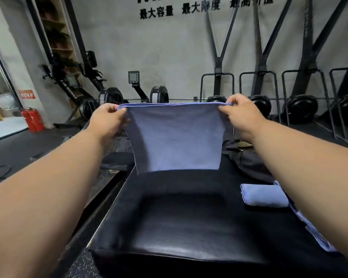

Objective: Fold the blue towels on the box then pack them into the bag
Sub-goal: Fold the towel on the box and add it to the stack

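Both hands (pixel 107 119) (pixel 240 111) pinch towel (pixel 177 141) top corners, above box (pixel 189 227); bag (pixel 249 163) perhaps beyond.

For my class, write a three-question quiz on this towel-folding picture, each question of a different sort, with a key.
1. True or false: the left hand and the right hand each pinch a top corner of the hanging towel.
2. Where does the folded towel lie? A) on the black box, beside the right forearm; B) on the floor; C) on the left forearm.
3. Fill in: the two fire extinguishers at the far left are coloured ____.

Key
1. True
2. A
3. red
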The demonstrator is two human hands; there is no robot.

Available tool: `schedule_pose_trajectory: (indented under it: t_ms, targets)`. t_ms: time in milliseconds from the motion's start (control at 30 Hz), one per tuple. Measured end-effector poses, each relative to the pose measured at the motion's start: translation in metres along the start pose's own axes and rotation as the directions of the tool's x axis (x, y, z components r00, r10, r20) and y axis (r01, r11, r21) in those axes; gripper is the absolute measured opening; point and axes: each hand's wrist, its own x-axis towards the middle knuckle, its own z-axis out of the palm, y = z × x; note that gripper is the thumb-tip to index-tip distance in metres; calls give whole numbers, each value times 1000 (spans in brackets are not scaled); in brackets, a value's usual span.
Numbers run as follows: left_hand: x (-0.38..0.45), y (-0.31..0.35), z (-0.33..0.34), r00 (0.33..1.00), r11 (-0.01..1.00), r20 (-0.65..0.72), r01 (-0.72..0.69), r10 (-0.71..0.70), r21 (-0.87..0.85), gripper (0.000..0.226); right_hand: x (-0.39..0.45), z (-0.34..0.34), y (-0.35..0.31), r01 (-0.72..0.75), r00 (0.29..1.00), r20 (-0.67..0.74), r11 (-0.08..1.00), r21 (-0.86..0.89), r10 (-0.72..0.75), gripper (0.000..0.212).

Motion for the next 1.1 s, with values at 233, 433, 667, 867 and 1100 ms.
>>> schedule_pose_trajectory:
  t_ms: [233,433,667,867,1100]
  targets:
    - [-66,-98,-11,982,989,158,90,-108,121,17,-65,-9,104,-143,961,216,979,-144,172,26]
    - [-185,-209,-31,916,867,270,140,-296,478,14,-185,-20,193,-232,860,355,900,-368,367,23]
    - [-272,-193,-61,897,889,301,180,-324,422,13,-259,-45,184,-267,799,433,892,-365,416,21]
    - [-268,-172,-69,916,939,319,141,-244,314,12,-269,-55,163,-261,854,391,933,-249,343,23]
    - [-212,-174,-54,943,965,226,213,-244,155,32,-232,-46,164,-205,894,349,948,-242,282,25]
